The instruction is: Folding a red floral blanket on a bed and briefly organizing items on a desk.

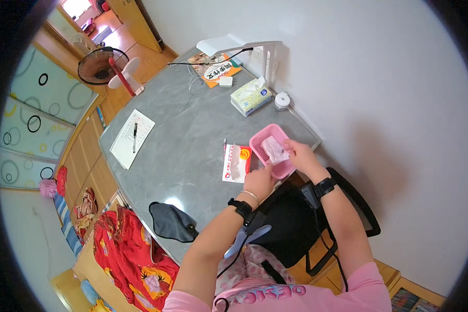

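A pink plastic basket (pixel 257 136) sits at the right end of the grey table. In it lies a crumpled pale pink, cloth-like or wrapper-like piece (pixel 274 149); its exact kind is unclear. My right hand (pixel 301 157) reaches over the far right rim and pinches the edge of this pale piece. At the near left rim, my left hand (pixel 260 182) has its fingers closed on the basket's edge, with the fingertips beside the pale piece. Just left of the basket is a white and red card or packet (pixel 237 165), close to my left hand.
Behind the basket stand a tissue pack (pixel 250 96), a white round container (pixel 282 101) and a white desk lamp (pixel 226 43). Farther left lie a notebook (pixel 125 145) and a pen (pixel 135 137). A dark grey pouch (pixel 171 222) rests near the front edge; a black chair (pixel 286 229) stands below.
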{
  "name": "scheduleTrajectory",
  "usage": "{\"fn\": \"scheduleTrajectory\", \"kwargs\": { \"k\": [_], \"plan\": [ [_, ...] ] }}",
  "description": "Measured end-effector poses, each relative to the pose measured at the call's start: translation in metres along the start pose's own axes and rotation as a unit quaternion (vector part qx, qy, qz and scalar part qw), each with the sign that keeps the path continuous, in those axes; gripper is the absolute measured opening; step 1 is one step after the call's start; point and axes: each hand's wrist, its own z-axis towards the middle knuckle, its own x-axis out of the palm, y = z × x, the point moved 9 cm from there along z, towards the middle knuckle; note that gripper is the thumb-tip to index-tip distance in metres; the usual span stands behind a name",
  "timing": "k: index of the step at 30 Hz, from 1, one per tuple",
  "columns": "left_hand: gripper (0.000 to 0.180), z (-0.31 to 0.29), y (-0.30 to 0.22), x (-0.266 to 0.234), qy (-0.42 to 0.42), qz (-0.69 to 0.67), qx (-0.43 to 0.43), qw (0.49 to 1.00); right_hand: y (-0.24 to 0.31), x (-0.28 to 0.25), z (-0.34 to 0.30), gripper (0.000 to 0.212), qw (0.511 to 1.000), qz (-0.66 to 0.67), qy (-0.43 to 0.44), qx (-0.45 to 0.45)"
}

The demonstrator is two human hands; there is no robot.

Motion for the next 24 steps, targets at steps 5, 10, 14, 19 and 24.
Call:
{"fn": "scheduleTrajectory", "kwargs": {
  "k": [5,10,14,19,24],
  "plan": [
    [0.042,-0.003,0.006,0.005,0.014,-0.010,-0.013,1.000,-0.001,0.003,0.000,0.035,0.997,0.024,-0.060,-0.034],
    [0.044,-0.011,0.005,0.002,0.007,-0.034,0.012,0.999,0.023,0.041,-0.003,0.028,0.986,-0.068,-0.053,-0.143],
    [0.046,-0.011,0.007,0.007,0.024,-0.041,0.003,0.999,-0.011,0.073,0.015,0.022,0.990,-0.131,-0.014,-0.044],
    [0.046,-0.019,0.007,-0.006,-0.008,-0.066,0.041,0.997,-0.026,0.073,0.024,0.018,0.992,-0.107,0.019,0.070],
    [0.037,-0.020,0.009,-0.036,-0.123,-0.184,0.014,0.975,0.004,0.019,0.003,0.018,0.996,-0.021,-0.082,0.027]
  ]
}}
